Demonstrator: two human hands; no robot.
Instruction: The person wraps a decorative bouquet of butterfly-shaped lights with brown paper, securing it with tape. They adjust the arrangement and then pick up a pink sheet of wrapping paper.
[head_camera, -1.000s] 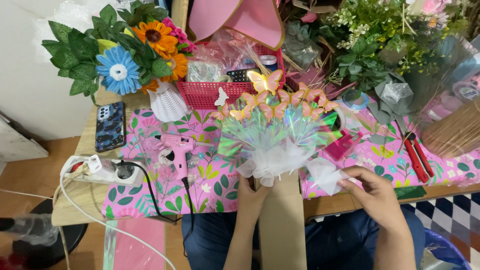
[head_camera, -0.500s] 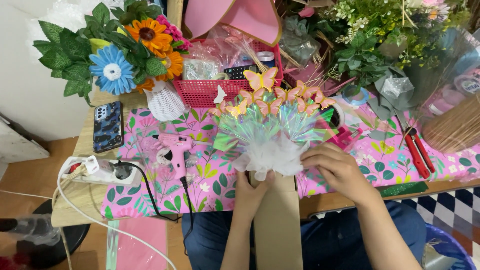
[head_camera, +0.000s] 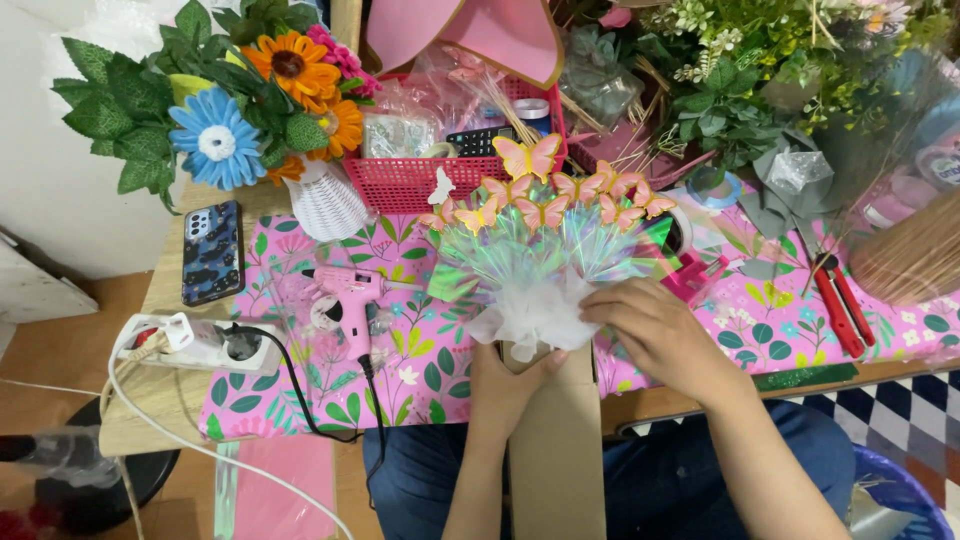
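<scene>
— What takes up the most room from where you stand?

— The table (head_camera: 180, 300), with a pink floral cloth (head_camera: 420, 370) over most of it. Along the back there's a heap of greenery (head_camera: 740, 100), and at the back left a white vase (head_camera: 325, 205) of fake flowers, orange and blue. A red mesh basket (head_camera: 400, 180) sits just right of that vase.

— And the person?

— Seated at the near edge, both arms reaching up onto the cloth. A brown cardboard strip (head_camera: 555, 450) runs between the forearms.

— What are the hands on?

— A small bouquet (head_camera: 540, 260), sitting mid-table just in front of the basket: iridescent film fanned out, white tulle gathered at the base, pink and orange paper butterflies (head_camera: 545, 185) standing on top. The left hand (head_camera: 505, 385) is curled around the stem below the tulle, gripping it. The right hand (head_camera: 655, 330) rests on the tulle's right side, fingers bent and pinching the fabric.

— Anything smaller lying about?

— A pink glue gun (head_camera: 350, 300) left of the bouquet, its black cord going to a white power strip (head_camera: 205, 345) on the bare wood. A phone (head_camera: 212, 252) in a dark patterned case lies beyond that. Far right, red-handled cutters (head_camera: 840, 300).
</scene>
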